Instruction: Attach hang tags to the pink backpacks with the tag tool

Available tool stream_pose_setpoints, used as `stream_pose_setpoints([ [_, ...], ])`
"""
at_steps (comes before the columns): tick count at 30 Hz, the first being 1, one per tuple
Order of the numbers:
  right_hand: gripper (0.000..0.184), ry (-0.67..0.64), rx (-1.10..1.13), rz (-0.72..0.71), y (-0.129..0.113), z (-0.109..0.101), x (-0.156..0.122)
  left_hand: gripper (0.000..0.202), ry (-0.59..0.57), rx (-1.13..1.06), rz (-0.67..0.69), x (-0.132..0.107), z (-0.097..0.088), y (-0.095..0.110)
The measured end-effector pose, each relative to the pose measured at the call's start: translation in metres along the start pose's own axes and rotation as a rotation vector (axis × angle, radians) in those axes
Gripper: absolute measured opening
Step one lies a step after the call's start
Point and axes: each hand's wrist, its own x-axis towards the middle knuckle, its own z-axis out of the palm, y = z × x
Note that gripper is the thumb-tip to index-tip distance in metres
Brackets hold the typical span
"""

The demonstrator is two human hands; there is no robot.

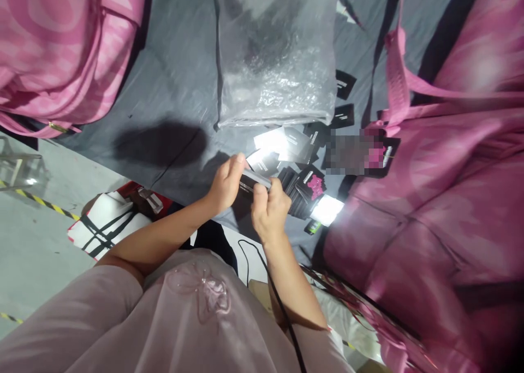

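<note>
Between my two hands is a stack of black cards (pixel 247 184) with small white print, held above the near edge of the dark cloth. My left hand (pixel 227 184) grips its left end, thumb on top. Closed round the right end, my right hand (pixel 270 206) presses its thumb on the front. Just beyond lie loose cards (pixel 297 143), some bright with glare. To the right of my right hand sits a pile of black tags (pixel 301 198), the top one bearing a pink bear (pixel 315 186).
A clear plastic bag (pixel 278 61) lies at the back middle of the grey cloth (pixel 176 83). Pink backpacks stand at the left (pixel 69 51) and right (pixel 413 209). Below the left edge is a white bag with black straps (pixel 108 223). A black cable (pixel 280 302) crosses my right forearm.
</note>
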Motion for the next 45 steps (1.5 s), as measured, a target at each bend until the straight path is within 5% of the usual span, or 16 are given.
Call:
stream_pose_setpoints([
  [5,0.032,-0.079,0.244,0.028,-0.005,-0.005,-0.014,0.057,-0.140,-0.017,-0.097,-0.004,-0.009,0.010],
  [14,0.043,-0.088,0.612,0.267,-0.004,0.002,-0.016,0.057,-0.155,-0.217,-0.193,-0.009,0.002,-0.003],
  [21,0.037,-0.291,0.518,0.254,0.005,-0.002,-0.007,0.059,0.044,0.105,0.078,-0.006,-0.019,-0.003],
  [27,0.040,-0.332,0.429,0.249,0.024,-0.004,0.002,0.028,-0.292,0.309,0.161,-0.015,-0.040,0.004],
  [29,0.037,-0.363,0.412,0.239,0.027,-0.004,0.003,0.026,-0.323,0.372,0.166,-0.022,-0.043,0.000],
  [32,0.028,-0.309,0.282,0.213,0.025,0.003,0.003,0.018,-0.245,0.489,0.169,-0.026,-0.038,-0.008],
  [38,0.021,-0.072,-0.058,0.186,0.013,0.021,0.013,0.026,0.097,0.612,0.199,-0.018,-0.016,-0.017],
  [42,0.027,-0.217,0.008,0.061,0.019,0.009,0.012,0.041,-0.122,0.445,0.111,-0.015,-0.038,-0.012],
  [45,0.028,-0.277,0.118,-0.104,0.023,-0.002,0.006,0.061,-0.399,0.110,-0.165,-0.010,-0.061,-0.003],
])
